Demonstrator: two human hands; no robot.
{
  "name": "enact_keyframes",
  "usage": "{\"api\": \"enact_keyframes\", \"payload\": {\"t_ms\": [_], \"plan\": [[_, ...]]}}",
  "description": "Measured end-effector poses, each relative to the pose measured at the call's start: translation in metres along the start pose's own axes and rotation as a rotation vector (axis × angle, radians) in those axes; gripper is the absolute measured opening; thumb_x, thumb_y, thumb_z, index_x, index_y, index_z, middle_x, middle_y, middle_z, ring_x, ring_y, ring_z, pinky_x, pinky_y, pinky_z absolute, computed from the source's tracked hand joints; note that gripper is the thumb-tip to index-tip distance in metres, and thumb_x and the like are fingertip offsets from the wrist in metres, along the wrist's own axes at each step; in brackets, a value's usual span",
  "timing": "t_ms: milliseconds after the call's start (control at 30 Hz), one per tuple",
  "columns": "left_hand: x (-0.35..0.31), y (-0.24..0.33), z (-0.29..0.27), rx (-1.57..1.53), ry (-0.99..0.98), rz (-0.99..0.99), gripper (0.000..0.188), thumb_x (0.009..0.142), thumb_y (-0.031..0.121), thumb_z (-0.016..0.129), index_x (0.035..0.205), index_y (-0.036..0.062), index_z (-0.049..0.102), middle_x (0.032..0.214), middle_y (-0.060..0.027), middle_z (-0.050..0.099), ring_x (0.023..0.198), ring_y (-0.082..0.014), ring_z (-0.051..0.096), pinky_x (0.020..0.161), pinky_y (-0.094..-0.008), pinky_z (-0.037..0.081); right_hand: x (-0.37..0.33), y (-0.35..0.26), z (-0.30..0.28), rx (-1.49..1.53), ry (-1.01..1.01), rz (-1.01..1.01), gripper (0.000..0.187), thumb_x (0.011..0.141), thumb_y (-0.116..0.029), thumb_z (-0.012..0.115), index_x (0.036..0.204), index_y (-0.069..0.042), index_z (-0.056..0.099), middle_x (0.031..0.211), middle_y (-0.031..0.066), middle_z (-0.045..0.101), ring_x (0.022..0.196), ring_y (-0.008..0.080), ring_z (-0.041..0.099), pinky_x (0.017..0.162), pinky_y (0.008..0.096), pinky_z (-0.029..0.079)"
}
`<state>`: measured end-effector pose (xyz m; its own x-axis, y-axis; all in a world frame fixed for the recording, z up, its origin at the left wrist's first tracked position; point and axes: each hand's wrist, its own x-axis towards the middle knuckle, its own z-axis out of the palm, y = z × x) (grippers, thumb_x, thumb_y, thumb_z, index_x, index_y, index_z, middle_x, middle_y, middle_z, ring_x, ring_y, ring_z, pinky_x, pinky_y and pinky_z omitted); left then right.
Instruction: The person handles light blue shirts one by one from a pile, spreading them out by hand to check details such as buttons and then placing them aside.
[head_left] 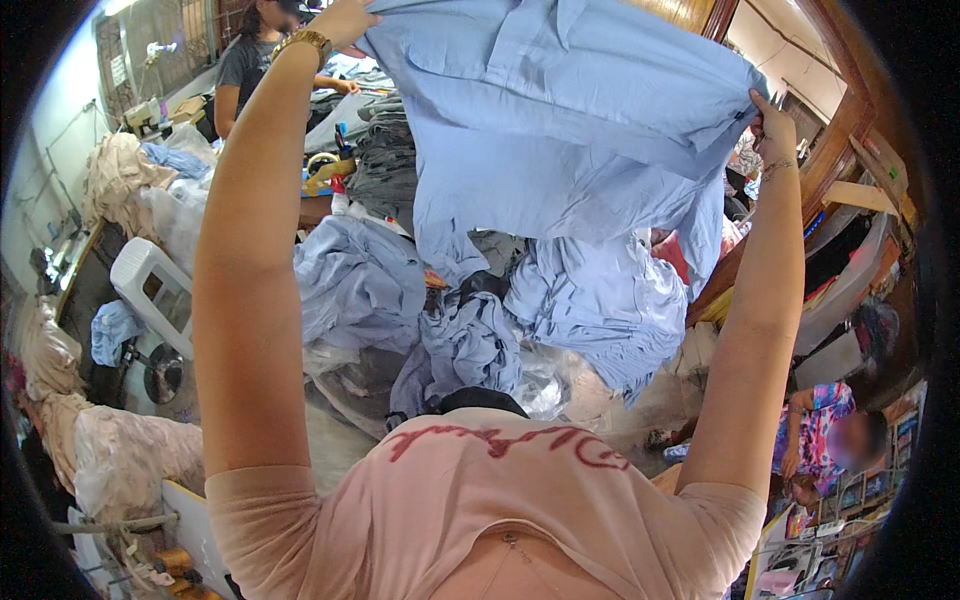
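A light blue shirt hangs stretched out in the air between my two raised hands. My left hand is closed on its upper left corner. At the upper right corner, my right hand grips the cloth between thumb and fingers. The lower part of the shirt drapes down in loose folds. Below it lie crumpled blue garments: one heap on the left, a smaller bunch in the middle, and a larger pile on the right.
Dark grey folded garments are stacked behind the left heap. A white plastic stool and bagged cloth stand left. One person is at the far left; another is at the lower right. Wooden framing rises right.
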<state>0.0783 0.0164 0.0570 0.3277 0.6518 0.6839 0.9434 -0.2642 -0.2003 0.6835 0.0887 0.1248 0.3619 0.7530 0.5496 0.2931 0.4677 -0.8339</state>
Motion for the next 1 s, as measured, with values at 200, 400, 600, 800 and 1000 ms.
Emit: {"api": "enact_keyframes", "payload": {"t_ms": [200,400,600,800,1000], "plan": [[-0.004,-0.040,-0.006,-0.740,0.331,-0.283,0.018,0.076,0.007,0.047,0.086,-0.0001,0.060,0.081,-0.0124,0.060,0.075,-0.0242,0.058,0.067,-0.0322,0.048,-0.021,-0.012,0.039,-0.035,-0.026,0.007,0.027,0.069,-0.022,0.070,0.065,-0.007,0.048,0.051,-0.0006,0.042,0.038,0.0090,0.037,0.034,0.0225,0.028],[0.006,0.011,-0.047,-1.790,0.478,-0.602,0.022,0.082,0.013,0.040,0.087,-0.0016,0.056,0.082,-0.0098,0.060,0.075,-0.0234,0.059,0.066,-0.0356,0.050,-0.023,0.011,0.055,0.314,-0.096,0.141,0.018,0.072,-0.015,0.066,0.077,-0.003,0.053,0.060,0.0037,0.048,0.046,0.0126,0.042,0.039,0.0248,0.035],[-0.078,0.052,-0.056,-1.900,0.652,-0.488,0.030,0.081,0.023,0.040,0.090,-0.0022,0.055,0.084,-0.0096,0.060,0.077,-0.0225,0.059,0.069,-0.0343,0.049,-0.141,-0.043,0.061,1.160,-0.174,-0.009,0.031,0.078,-0.032,0.055,0.081,-0.002,0.048,0.073,0.0077,0.049,0.069,0.0159,0.048,0.065,0.0310,0.040],[-0.173,0.105,0.054,-2.069,0.415,-0.963,0.041,0.079,0.033,0.040,0.093,-0.0030,0.054,0.087,-0.0100,0.060,0.080,-0.0213,0.059,0.071,-0.0334,0.048,-0.221,0.084,0.093,1.022,-0.325,0.428,0.031,0.085,-0.028,0.048,0.104,-0.003,0.053,0.089,0.0053,0.060,0.070,0.0154,0.057,0.063,0.0280,0.049],[-0.156,0.096,0.037,-2.075,0.401,-0.915,0.052,0.078,0.043,0.040,0.096,-0.0038,0.053,0.090,-0.0103,0.060,0.082,-0.0201,0.059,0.073,-0.0325,0.048,-0.322,0.124,0.124,0.975,-0.591,1.007,0.016,0.083,-0.015,0.049,0.088,-0.001,0.054,0.045,-0.0033,0.031,0.035,0.0070,0.025,0.034,0.0194,0.022]]}}
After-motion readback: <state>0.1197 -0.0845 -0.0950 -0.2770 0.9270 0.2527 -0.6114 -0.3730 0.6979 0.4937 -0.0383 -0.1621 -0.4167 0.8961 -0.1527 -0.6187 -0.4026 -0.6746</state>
